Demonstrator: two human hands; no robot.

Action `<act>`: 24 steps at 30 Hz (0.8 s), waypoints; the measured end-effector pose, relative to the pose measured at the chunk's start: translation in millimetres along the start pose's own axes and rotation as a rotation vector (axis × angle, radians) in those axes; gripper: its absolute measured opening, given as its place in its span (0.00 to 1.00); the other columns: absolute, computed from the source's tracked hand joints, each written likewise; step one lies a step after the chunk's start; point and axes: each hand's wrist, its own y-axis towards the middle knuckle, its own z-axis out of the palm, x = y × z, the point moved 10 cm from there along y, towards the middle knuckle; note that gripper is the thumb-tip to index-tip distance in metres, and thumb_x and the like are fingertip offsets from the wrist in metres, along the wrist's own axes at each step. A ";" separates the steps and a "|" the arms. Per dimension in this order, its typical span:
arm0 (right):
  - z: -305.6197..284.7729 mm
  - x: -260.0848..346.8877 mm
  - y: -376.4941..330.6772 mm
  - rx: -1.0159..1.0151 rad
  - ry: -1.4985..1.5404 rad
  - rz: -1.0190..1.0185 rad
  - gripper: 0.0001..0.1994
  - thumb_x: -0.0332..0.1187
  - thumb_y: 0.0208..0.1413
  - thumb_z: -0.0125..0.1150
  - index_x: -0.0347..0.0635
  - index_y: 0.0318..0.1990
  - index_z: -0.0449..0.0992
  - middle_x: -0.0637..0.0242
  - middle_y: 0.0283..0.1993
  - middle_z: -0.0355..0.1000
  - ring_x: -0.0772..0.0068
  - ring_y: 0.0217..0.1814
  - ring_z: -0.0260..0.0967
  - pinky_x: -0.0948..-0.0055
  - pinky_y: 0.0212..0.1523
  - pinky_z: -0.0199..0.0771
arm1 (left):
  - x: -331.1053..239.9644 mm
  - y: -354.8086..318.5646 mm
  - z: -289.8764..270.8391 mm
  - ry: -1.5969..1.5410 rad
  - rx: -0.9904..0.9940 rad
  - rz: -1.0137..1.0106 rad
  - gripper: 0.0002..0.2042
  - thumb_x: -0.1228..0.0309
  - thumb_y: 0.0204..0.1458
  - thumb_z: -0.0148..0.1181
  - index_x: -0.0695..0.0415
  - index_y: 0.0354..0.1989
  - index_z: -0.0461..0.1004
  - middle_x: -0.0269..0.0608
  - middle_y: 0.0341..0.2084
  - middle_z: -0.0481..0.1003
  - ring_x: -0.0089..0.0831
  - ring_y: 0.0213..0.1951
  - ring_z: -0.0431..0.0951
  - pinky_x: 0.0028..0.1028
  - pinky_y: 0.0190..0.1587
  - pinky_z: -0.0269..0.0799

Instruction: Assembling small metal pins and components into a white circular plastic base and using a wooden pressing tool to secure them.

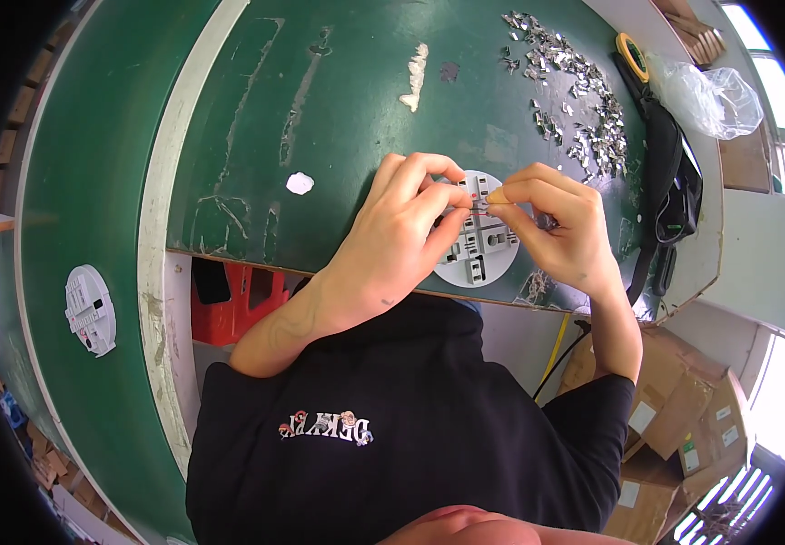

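Observation:
A round white plastic part (481, 247) with slotted openings lies on the green table near its front edge. Both hands hover over it, fingertips meeting at its upper middle. My left hand (401, 238) pinches a small thin component between thumb and fingers. My right hand (557, 222) pinches the other end of the same small component, which shows a reddish tip. The component is too small to make out further. Much of the white part is hidden under the hands.
A heap of several small shiny metal pieces (574, 95) lies at the back right. A black bag (669, 186), a yellow tape roll (632, 53) and a clear plastic bag (715, 95) sit beyond it. Another round white part (90, 309) rests at the left. Cardboard boxes (683, 427) stand lower right.

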 end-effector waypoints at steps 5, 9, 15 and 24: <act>3.0 4.6 2.1 0.052 -0.007 -0.003 0.04 0.18 0.47 0.66 0.34 0.31 0.81 0.67 0.33 0.76 0.78 0.23 0.57 0.81 0.24 0.55 | -6.0 -1.8 -4.8 0.009 0.000 0.041 0.05 0.82 0.52 0.62 0.60 0.36 0.76 0.36 0.47 0.73 0.30 0.40 0.66 0.24 0.39 0.65; 9.0 1.6 5.3 0.156 0.016 0.042 0.04 0.18 0.47 0.67 0.34 0.31 0.80 0.67 0.32 0.76 0.77 0.22 0.57 0.80 0.24 0.55 | -8.3 -2.7 -3.3 0.009 0.011 0.092 0.06 0.82 0.51 0.62 0.60 0.37 0.76 0.36 0.46 0.73 0.30 0.40 0.67 0.25 0.39 0.65; 10.2 1.0 4.2 0.093 -0.018 -0.005 0.05 0.18 0.47 0.65 0.35 0.32 0.78 0.66 0.29 0.75 0.73 0.21 0.61 0.76 0.24 0.63 | -4.7 -2.4 -4.9 0.019 -0.014 0.069 0.08 0.83 0.51 0.63 0.60 0.38 0.75 0.36 0.44 0.73 0.30 0.40 0.68 0.25 0.39 0.65; 19.4 17.4 -4.0 0.040 -0.134 -0.196 0.10 0.15 0.40 0.62 0.36 0.31 0.75 0.65 0.30 0.73 0.67 0.21 0.62 0.73 0.24 0.66 | -3.8 -8.7 -8.1 0.026 -0.034 0.051 0.08 0.83 0.50 0.63 0.60 0.38 0.75 0.35 0.44 0.73 0.29 0.40 0.68 0.24 0.38 0.65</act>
